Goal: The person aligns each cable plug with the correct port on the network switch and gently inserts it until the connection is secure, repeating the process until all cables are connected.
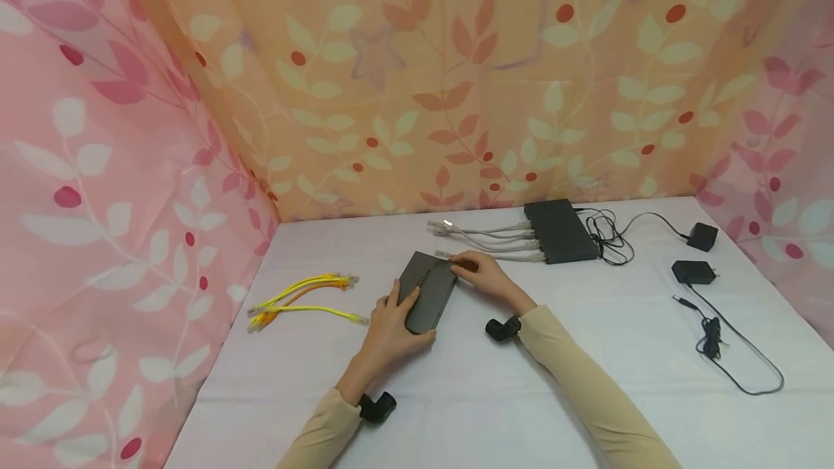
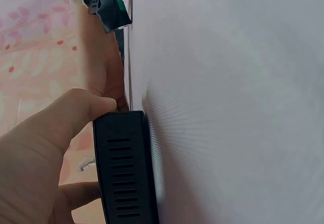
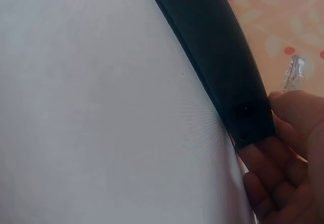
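Observation:
A small dark grey network switch (image 1: 426,292) lies tilted at an angle near the middle of the white table. My left hand (image 1: 391,324) grips its near left side, with the thumb at the near end. In the left wrist view that thumb presses on the edge of the slotted end of the switch (image 2: 124,168). Over at the far right corner, my right hand (image 1: 485,275) pinches the switch. The right wrist view has the thumb on the upper edge of the switch (image 3: 223,72) and several fingers curled at its end. The ports are hidden.
Behind stands a larger black network box (image 1: 562,231) with several grey network cables (image 1: 498,241) plugged in and a power adapter (image 1: 702,237) on its cord. Yellow and orange network cables (image 1: 300,299) lie left. A second power adapter (image 1: 693,272) with its lead lies right.

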Tool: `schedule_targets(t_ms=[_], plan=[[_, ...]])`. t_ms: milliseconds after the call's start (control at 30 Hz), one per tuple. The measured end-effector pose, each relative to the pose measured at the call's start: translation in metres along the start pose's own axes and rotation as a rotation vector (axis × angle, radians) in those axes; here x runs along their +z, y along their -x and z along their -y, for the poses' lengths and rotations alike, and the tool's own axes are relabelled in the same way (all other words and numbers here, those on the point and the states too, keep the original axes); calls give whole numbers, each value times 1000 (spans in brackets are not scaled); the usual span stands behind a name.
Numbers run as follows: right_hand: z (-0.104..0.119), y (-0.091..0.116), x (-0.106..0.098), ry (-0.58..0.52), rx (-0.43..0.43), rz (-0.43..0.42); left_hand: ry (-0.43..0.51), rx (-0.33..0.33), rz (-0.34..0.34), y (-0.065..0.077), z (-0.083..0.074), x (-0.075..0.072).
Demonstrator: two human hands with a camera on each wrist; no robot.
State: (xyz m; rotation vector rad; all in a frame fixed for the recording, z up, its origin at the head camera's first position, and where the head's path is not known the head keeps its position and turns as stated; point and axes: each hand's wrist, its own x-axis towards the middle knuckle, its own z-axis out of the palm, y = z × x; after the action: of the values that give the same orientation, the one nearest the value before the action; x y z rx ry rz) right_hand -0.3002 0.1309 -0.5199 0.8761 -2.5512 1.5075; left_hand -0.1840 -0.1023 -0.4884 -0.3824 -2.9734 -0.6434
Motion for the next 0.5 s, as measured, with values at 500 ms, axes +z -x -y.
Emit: schedule_targets(t_ms=[500], plan=[[3,10,-12,43,60,-6,17,42,34,-2,-11,3]])
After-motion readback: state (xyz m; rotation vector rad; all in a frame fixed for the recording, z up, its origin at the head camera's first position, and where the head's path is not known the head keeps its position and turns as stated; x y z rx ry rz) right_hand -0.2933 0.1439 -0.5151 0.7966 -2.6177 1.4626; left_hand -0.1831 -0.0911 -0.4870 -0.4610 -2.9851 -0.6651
